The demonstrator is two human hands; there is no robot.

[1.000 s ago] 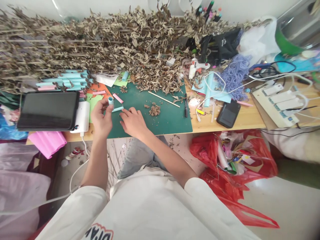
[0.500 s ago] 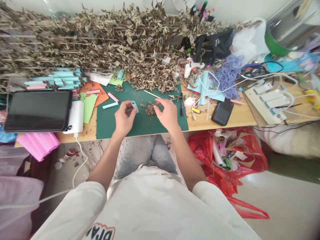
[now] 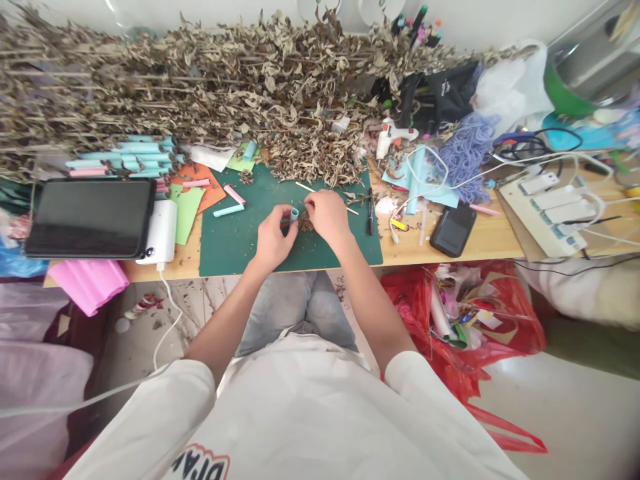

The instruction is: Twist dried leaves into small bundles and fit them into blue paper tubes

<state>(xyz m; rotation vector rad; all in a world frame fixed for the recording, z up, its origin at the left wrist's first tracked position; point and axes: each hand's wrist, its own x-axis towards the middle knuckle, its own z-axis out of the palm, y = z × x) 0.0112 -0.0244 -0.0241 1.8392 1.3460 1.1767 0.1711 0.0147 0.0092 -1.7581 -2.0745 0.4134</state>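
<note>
Paper rolls (image 3: 145, 158) lie stacked at left, apparently finished; I have the left hand (image 3: 273, 241), fingers pinching a mouth-up blue tube (image 3: 295, 214), seemingly unfinished, beside leaf crumbs (image 3: 305, 225), where the right hand's (image 3: 329, 215) fingers bunch, grip unclear.

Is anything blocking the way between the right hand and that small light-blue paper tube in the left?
Nothing visible stands between the right hand and the light-blue paper tube in the left hand; the brown crumbled leaves lie beside it.
</note>
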